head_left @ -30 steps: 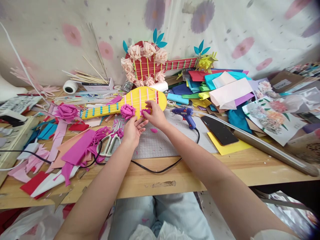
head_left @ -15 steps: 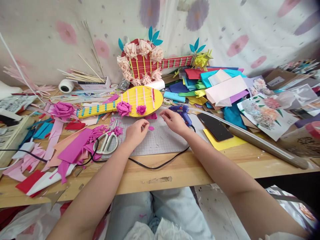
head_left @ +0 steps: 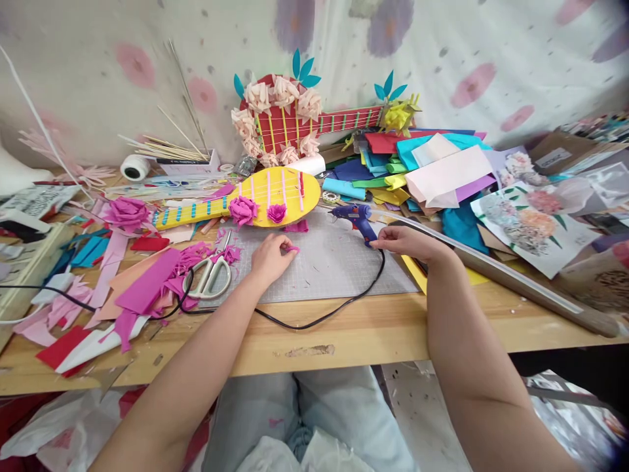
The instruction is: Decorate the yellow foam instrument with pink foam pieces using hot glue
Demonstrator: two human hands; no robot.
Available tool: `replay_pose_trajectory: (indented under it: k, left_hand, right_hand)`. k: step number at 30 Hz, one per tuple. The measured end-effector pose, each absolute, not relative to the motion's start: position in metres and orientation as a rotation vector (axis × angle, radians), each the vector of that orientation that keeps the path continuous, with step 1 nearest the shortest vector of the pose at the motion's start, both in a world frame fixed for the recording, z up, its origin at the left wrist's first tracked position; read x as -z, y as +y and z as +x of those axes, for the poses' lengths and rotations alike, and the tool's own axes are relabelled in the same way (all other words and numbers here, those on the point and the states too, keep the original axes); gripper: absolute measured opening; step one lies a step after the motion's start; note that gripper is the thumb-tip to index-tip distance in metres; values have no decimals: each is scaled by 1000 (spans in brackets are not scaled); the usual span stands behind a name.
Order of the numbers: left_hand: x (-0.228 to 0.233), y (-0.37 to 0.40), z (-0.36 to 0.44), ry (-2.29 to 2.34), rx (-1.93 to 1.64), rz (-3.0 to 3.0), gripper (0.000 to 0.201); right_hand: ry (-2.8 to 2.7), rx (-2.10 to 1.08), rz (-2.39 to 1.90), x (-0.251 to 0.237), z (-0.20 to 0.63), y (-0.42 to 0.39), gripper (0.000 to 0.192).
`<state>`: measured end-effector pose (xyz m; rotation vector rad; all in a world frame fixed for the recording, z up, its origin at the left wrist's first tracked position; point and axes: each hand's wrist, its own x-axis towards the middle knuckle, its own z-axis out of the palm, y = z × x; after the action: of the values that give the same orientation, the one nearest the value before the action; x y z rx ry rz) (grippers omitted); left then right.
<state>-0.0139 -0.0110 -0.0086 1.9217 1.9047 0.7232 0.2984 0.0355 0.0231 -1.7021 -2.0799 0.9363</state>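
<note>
My left hand [head_left: 272,261] rests over the grey cutting mat [head_left: 334,275], its thumb and fingers pinched on a small magenta paper piece [head_left: 293,249]. To the right, my right hand [head_left: 410,241] has its fingertips closed on the lower end of the handle of a blue glue gun [head_left: 361,219], whose nozzle points left. A black cord [head_left: 314,324] runs from the gun's handle in a loop along the mat's front edge. Just behind my left hand lies a yellow paper guitar [head_left: 287,190] with magenta paper flowers [head_left: 243,210] on it.
White-handled scissors [head_left: 209,278] and magenta paper scraps [head_left: 147,282] lie left of the mat. A red guitar [head_left: 278,131] with pale flowers stands at the back. Stacked coloured paper [head_left: 447,174] and a long tube [head_left: 531,288] are on the right. My right forearm hides most of the phone.
My right hand has moved right, from near my left hand to the glue gun's handle. The small magenta piece, on the mat before, is now in my left fingers.
</note>
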Motion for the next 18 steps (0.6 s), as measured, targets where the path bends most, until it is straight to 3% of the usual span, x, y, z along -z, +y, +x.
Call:
replay_pose_trajectory:
  k: [6, 18]
  left_hand:
    - [11, -8, -18, 1813, -800, 1936, 16]
    - [19, -5, -24, 1717, -903, 1823, 20]
  right_hand:
    - [-1963, -583, -1836, -4, 280, 49, 50]
    - [-1789, -450, -1788, 9, 244, 47, 35]
